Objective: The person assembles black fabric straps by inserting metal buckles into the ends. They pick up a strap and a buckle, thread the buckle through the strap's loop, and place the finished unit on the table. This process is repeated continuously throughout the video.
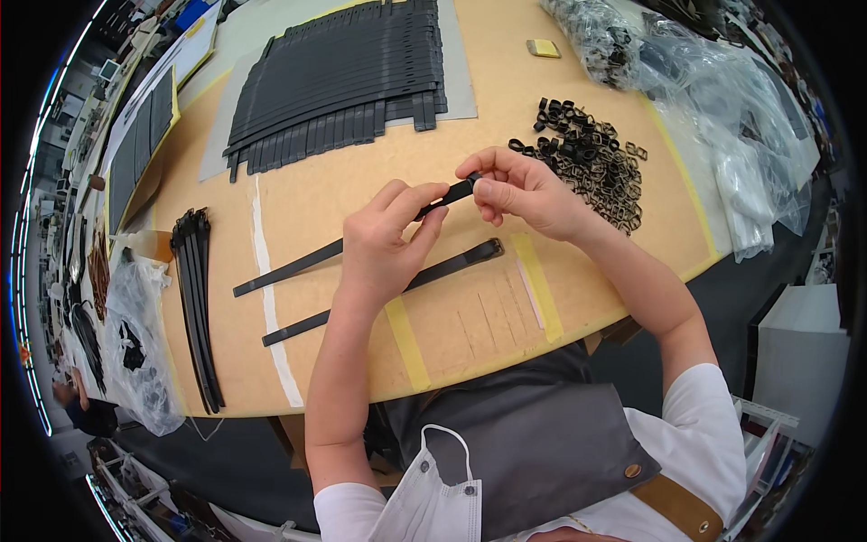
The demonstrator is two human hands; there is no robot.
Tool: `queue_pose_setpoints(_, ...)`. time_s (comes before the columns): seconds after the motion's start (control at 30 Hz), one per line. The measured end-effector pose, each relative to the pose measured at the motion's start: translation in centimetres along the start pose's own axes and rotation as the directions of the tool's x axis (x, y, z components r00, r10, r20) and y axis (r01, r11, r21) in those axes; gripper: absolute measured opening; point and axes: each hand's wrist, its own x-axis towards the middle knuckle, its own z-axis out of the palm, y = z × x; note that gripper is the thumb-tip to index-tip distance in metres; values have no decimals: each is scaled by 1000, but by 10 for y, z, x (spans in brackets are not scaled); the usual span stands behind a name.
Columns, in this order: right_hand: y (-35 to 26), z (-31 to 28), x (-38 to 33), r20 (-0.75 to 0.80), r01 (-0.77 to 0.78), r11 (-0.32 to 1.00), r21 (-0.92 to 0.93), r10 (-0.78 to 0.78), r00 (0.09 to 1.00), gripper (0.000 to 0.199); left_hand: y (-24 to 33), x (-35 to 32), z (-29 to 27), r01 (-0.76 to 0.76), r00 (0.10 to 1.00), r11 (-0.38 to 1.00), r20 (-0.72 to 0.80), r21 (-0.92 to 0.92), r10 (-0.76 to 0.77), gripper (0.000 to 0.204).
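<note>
Over on the left of the table [239,384], a bundle of black straps [196,307] lies lengthwise, with a broad stack of dark straps [339,77] farther up and to its right. Across to the middle, and one black strap [289,268] runs from its free left end behind the left hand [388,237], thumb and fingers pinching it, to the right hand [524,191], thumb and forefinger nipping its tip, while a second strap [456,263] lies just below, passing under the left wrist. Out right, beside the right hand, it's a loose heap of small buckles [596,172], then clear plastic bags [713,99].
</note>
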Motion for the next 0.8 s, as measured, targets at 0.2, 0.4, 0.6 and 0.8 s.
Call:
queue_pose_setpoints(0.2,-1,2,-2,-91,4,987,-161,-19,996,28,-1,-1,0,-10,1000,1000,21,5,10,25)
queue_pose_setpoints(0.4,-5,-5,-1,-62,-98,992,-82,93,994,24,3,-1,-3,-49,998,998,35,48,48,25)
queue_pose_setpoints(0.6,-1,2,-1,-21,-206,978,-32,206,978,25,4,-4,-2,-10,988,999,156,-37,15,25)
queue_pose_setpoints(0.8,6,13,-4,-29,-234,967,-97,232,972,22,5,-8,11,70,985,983,165,-172,-41,39)
